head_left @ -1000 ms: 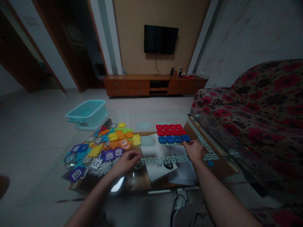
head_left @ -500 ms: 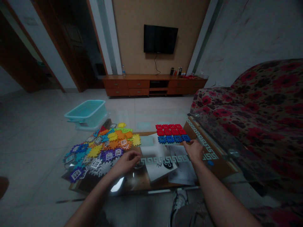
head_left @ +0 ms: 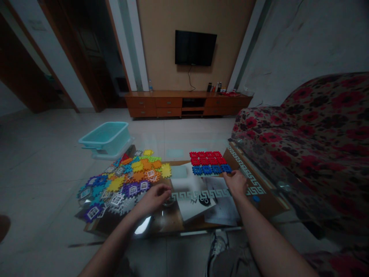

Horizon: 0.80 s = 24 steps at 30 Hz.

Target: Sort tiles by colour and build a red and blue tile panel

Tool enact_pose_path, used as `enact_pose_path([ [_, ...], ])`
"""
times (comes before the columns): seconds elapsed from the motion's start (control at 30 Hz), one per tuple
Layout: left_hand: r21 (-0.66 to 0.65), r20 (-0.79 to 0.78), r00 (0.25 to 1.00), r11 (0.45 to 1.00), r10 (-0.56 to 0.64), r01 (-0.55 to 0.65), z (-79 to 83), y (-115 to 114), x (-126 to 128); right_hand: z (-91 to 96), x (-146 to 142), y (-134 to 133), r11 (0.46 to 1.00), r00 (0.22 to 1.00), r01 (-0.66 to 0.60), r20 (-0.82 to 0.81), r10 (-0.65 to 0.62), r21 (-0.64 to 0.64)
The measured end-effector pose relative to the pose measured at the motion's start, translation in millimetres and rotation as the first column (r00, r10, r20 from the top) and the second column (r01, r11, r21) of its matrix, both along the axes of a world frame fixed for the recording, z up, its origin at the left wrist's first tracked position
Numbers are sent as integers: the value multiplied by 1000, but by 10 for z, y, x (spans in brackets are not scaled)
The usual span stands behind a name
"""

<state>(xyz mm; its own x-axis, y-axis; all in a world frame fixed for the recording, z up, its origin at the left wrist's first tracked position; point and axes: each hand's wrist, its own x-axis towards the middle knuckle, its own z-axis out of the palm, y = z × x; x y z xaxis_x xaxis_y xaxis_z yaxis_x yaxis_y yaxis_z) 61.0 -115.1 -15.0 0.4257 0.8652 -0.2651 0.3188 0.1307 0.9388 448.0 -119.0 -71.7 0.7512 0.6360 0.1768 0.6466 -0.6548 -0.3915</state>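
Note:
A joined panel of red and blue toothed tiles (head_left: 209, 163) lies on the glass table (head_left: 268, 200). My right hand (head_left: 236, 182) rests at the panel's near right corner, fingers curled against its blue edge. A heap of loose colourful tiles (head_left: 123, 177) covers the table's left side. My left hand (head_left: 153, 197) sits just right of that heap, fingers curled and pinched together; what they hold, if anything, is hidden.
White sheets of paper (head_left: 196, 200) lie under the glass between my hands. A teal plastic tub (head_left: 105, 137) stands on the floor beyond the heap. A floral sofa (head_left: 311, 134) runs along the right. A wooden TV cabinet (head_left: 187, 103) lines the far wall.

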Motion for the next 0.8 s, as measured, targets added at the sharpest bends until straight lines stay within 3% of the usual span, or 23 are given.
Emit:
enact_pose_path([
  [0.8,19,-50,999,1000,-10,11,51,-28,3,-55,9,-2,999,1000,-12,-28,13,37],
])
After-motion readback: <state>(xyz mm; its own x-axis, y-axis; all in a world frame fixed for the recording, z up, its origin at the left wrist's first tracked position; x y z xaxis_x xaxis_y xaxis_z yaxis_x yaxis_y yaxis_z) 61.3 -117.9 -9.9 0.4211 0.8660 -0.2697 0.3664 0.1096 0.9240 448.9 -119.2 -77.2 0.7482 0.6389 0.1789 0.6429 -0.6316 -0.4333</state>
